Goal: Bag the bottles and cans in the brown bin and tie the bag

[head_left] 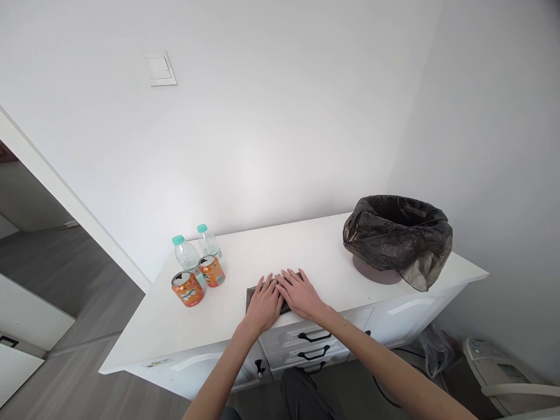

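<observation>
Both hands lie flat, side by side, on a dark grey flat item (251, 295), perhaps a folded cloth, at the front edge of a white cabinet top (289, 248). My left hand (263, 304) has its fingers stretched forward over the item's left part. Over its right part rests my right hand (300, 296), fingers slightly spread and their tips close to the left hand. Most of the item is hidden under the palms, so its exact kind does not show.
To the left stand two orange soda cans (188, 288) (212, 270) and two clear bottles with teal caps (186, 255) (209, 240). A bin lined with a black bag (398, 242) stands at the right. Drawers with black handles (314, 336) are below the front edge.
</observation>
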`<state>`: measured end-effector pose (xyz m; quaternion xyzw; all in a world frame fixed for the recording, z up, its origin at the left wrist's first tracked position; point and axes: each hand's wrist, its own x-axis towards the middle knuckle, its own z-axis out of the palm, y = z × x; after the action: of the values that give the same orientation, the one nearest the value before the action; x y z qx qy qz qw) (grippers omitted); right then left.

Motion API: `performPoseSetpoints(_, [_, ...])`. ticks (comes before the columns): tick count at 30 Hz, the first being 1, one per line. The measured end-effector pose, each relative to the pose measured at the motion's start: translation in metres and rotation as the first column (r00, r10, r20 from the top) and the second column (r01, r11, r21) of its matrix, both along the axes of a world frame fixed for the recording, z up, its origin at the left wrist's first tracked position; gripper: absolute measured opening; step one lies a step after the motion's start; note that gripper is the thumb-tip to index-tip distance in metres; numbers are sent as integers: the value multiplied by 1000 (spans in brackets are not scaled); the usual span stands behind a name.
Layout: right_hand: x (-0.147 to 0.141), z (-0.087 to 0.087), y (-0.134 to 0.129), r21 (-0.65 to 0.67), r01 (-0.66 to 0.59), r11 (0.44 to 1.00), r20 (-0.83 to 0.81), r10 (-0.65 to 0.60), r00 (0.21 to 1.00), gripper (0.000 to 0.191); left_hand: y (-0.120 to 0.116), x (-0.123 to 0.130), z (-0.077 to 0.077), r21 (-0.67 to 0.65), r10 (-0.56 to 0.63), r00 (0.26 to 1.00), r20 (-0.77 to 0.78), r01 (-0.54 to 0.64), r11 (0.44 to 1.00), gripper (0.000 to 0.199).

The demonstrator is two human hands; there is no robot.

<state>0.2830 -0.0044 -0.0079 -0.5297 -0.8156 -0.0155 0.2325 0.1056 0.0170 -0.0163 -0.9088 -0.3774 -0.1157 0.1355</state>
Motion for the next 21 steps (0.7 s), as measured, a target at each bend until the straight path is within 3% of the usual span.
performPoseSetpoints(4, [3,-19,5,-35,31,999,-26,-32,999,54,1,-1,-4,-15,10,1000,11,-10,1000,48])
performPoseSetpoints(11, [5,-38,11,-45,51,998,-2,-51,999,56,3,-1,-9,-55,24,997,76,-20,998,49])
performPoseSetpoints(21, [6,-45,15,-32,48,998,32,-47,998,56,6,-8,-15,-149,37,987,158,-13,989,55])
